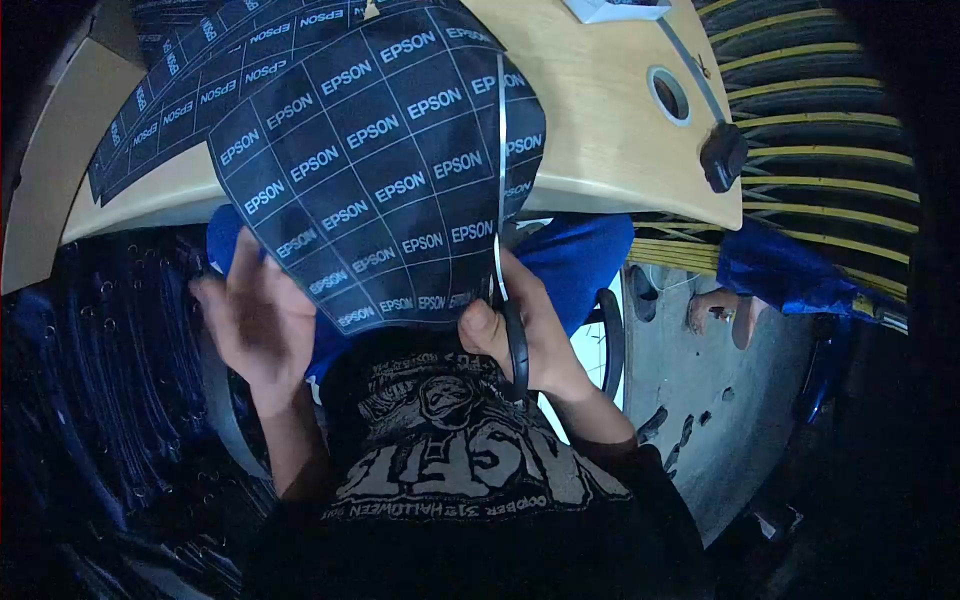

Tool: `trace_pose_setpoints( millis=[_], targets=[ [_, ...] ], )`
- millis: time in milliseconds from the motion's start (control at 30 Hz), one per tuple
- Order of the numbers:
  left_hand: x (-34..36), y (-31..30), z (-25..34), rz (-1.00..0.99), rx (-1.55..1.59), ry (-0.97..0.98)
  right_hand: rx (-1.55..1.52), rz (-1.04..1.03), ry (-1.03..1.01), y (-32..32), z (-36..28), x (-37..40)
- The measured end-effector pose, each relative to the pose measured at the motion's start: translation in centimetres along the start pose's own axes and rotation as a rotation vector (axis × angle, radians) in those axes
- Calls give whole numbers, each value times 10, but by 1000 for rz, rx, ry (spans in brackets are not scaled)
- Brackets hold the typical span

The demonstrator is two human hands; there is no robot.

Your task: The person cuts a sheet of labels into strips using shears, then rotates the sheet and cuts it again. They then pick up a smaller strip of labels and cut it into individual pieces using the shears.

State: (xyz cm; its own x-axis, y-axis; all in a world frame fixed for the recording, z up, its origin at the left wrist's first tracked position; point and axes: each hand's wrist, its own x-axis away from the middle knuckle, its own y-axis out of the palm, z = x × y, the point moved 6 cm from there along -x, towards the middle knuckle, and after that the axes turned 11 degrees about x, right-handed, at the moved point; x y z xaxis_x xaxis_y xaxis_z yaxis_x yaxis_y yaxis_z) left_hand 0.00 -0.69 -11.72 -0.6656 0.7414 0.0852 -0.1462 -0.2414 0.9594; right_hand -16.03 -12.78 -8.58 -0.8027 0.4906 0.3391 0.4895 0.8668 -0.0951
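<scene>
Okay, sheet (375, 180) spans the near edge of the table (600, 130), its near end hanging just over the shirt (450, 430). Right hand (540, 330) is closed on the scissors (517, 350), one blade lying along the sheet's right side, thumb by the near edge. Left hand (265, 320) is blurred beside the left edge; can't tell if it pinches anything. Seems best to keep the sheet lightly taut from the left, without creasing, turn it rather than twist the wrist, and work the blades in long, even strokes. Fingers, shirt and the other sheets (205, 95) should stay clear of the tips.
</scene>
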Motion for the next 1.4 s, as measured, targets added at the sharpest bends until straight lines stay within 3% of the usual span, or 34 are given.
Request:
trace_pose_setpoints(
  millis=[67, 133, 200, 333, 467, 533, 733, 1100, 1300, 1400],
  targets=[
    [0, 14, 7, 209, -535, 155, 47, -19, -3, 0, -7, 1],
    [-5, 20, 18, 219, -641, 210, 97, -43, -9, 0, -9, 2],
    [-7, 28, 27, 262, -780, 282, 167, -49, -150, -2, -15, 4],
    [-9, 38, 31, 240, -944, 329, 203, -133, -101, -3, -7, 7],
    [-9, 36, 29, 221, -917, 297, 94, -114, -131, 2, -10, 6],
    [-7, 41, 31, 222, -905, 409, 74, -107, -132, 1, -10, 6],
    [-4, 41, 32, 209, -866, 449, 88, -34, -212, 0, -19, 5],
    [-4, 44, 28, 216, -851, 457, -18, -136, 10, 4, -19, 7],
    [-4, 45, 29, 211, -857, 468, 53, -51, -156, 4, -21, 1],
    [-5, 45, 28, 206, -845, 464, 13, -88, -70, 4, -18, 2]
  ],
)
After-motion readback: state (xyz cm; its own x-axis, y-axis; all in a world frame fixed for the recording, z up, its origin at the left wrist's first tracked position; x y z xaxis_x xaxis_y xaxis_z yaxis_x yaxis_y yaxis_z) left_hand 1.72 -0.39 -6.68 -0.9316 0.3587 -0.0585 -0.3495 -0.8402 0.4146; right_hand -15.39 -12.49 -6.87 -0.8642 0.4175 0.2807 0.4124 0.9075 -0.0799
